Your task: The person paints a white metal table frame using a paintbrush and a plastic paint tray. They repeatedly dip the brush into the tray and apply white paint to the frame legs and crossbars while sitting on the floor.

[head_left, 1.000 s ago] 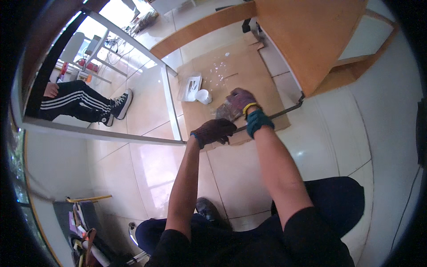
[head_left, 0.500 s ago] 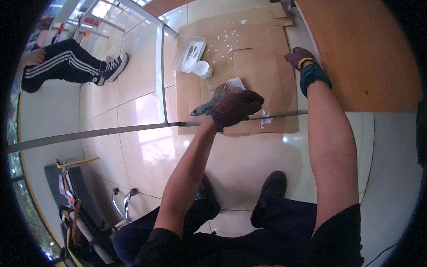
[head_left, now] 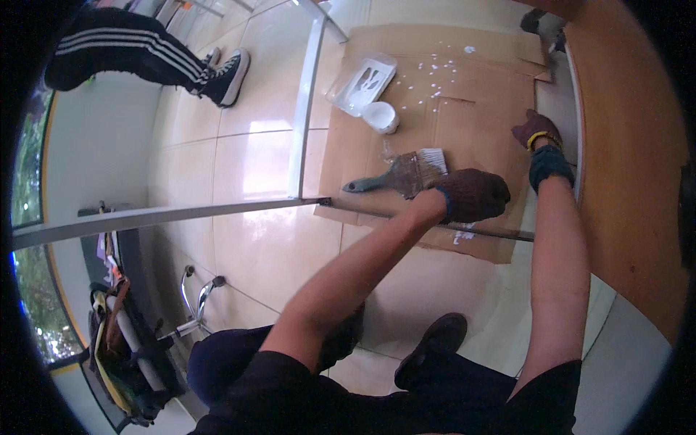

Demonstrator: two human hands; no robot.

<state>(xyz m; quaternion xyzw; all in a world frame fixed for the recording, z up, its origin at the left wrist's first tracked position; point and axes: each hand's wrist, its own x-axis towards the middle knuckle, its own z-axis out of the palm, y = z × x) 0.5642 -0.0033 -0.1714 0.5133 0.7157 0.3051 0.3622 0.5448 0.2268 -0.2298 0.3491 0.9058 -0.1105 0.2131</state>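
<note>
My left hand (head_left: 475,196), in a dark brown knitted glove, is closed in a fist above the cardboard sheet (head_left: 500,163). Whatever its fingers hold, if anything, is hidden. Just left of it a wide paintbrush (head_left: 411,174) with a green handle and white-coated bristles lies on the cardboard. My right hand (head_left: 538,130), gloved with a yellow band and teal cuff, is by the pale edge of an orange-brown wooden panel (head_left: 623,159). Its fingers look curled; what they grip cannot be made out. A white cup (head_left: 380,117) and a clear-rimmed tray (head_left: 368,85) with white paint stand beyond the brush.
White paint specks dot the cardboard. A grey metal frame (head_left: 308,109) crosses the left side, with a thin dark bar running under my left hand. Another person's leg (head_left: 130,51) and sneaker (head_left: 230,78) are at upper left. A bag (head_left: 134,348) hangs at lower left.
The view has shifted, so the cardboard, cup and brush appear farther right and lower. My left hand has moved right, away from the brush. My right hand stays near the panel edge.
</note>
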